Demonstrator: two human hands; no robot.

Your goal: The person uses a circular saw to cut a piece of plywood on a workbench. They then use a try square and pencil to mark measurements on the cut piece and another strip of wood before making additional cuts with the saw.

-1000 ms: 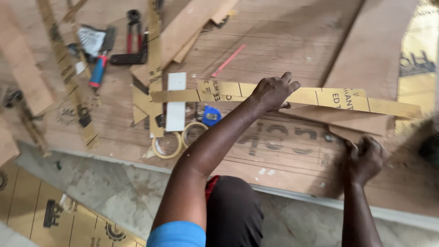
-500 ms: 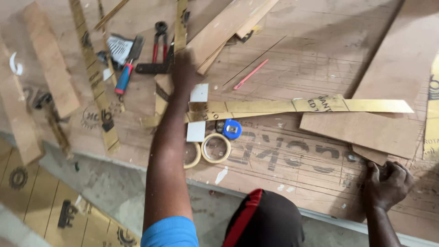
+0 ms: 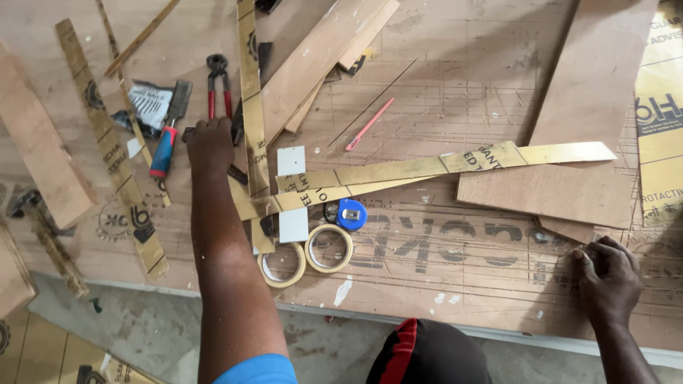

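Left hand (image 3: pixel 210 144) curled, knuckles up, fingers pressed down on dark tool (image 3: pixel 189 133) on plywood bench (image 3: pixel 455 284); whether fingers close round it cannot be told. Tool pokes out at hand's 9 o'clock, mostly hidden, dark metal. Red-handled pincers (image 3: pixel 218 84) at 12 o'clock, just beside; blue-and-red handled tool (image 3: pixel 163 151) at 9 o'clock, near. Right hand (image 3: pixel 607 279) fingers bent, resting flat on bench, holding nothing, well apart at 4 o'clock
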